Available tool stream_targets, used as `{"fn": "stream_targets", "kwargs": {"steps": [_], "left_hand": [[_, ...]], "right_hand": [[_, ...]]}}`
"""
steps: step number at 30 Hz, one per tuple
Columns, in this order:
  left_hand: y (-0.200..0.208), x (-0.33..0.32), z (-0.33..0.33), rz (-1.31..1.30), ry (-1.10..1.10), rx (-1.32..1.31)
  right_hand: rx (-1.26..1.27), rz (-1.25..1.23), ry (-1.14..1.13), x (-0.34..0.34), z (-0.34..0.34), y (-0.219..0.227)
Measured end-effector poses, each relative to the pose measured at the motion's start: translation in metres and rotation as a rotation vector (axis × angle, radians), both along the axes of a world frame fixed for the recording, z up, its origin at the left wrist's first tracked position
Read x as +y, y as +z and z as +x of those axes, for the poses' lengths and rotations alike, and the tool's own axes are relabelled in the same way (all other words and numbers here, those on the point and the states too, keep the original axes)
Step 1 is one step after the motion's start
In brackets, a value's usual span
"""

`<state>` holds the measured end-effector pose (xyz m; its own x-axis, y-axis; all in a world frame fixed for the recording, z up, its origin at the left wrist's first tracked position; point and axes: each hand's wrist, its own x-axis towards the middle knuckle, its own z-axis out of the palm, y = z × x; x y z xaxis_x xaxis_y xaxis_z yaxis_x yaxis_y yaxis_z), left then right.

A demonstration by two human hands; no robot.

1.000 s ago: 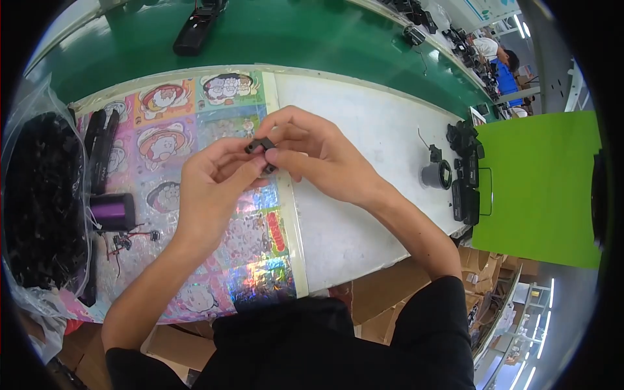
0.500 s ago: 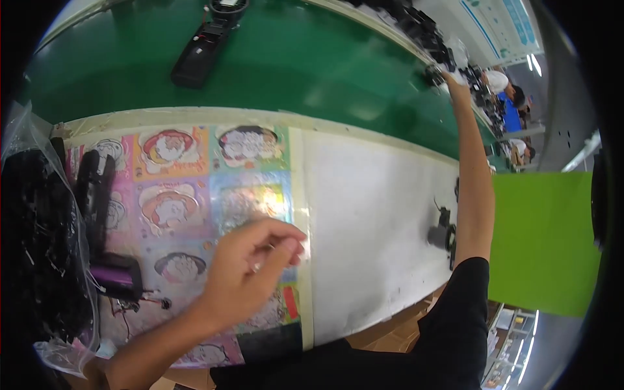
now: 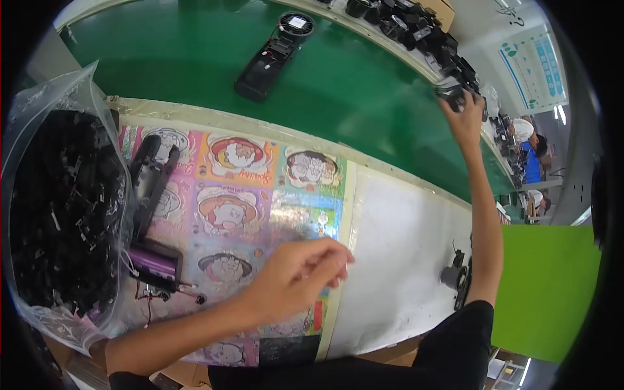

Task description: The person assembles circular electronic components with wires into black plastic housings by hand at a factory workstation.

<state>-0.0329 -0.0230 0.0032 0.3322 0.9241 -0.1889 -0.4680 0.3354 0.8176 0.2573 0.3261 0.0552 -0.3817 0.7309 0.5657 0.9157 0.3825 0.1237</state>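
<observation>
My left hand (image 3: pixel 296 276) hovers over the cartoon-printed mat (image 3: pixel 240 195) near its right edge. The fingers are curled down, and whatever sits under them is hidden. My right arm stretches far up to the right, across the green conveyor belt (image 3: pixel 351 91). There my right hand (image 3: pixel 467 120) closes on a small black part (image 3: pixel 454 94) at the belt's far side.
A clear bag of black parts (image 3: pixel 58 214) fills the left. A purple cell with wires (image 3: pixel 153 263) and a long black housing (image 3: pixel 153 175) lie on the mat. A black fan unit (image 3: pixel 270 52) rides the belt. Small black parts (image 3: pixel 457 278) sit by a green panel (image 3: pixel 546 286).
Both hands held a small black piece together over the mat. The right hand then left it and reached out to the belt's far side; the left hand stayed over the mat.
</observation>
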Motion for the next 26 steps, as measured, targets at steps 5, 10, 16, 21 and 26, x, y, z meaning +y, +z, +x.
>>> {"fn": "stream_targets", "kwargs": {"steps": [5,10,16,21,26], "left_hand": [[-0.014,0.014,-0.009,-0.123,0.077,-0.364],[0.001,0.014,-0.012,-0.109,-0.148,-0.424],[0.006,0.008,-0.006,-0.056,-0.064,-0.367],[0.005,0.004,-0.003,0.002,0.062,-0.138],[0.0,0.003,0.002,0.176,0.019,0.099]], "right_hand": [[-0.195,-0.128,0.729,-0.194,-0.099,0.039],[-0.209,-0.423,0.754,-0.29,-0.12,0.05],[0.391,-0.615,0.771,-0.295,-0.105,0.078],[1.009,-0.841,0.626,-0.3,-0.109,0.022],[0.595,-0.664,0.654,-0.295,-0.091,0.003]]}}
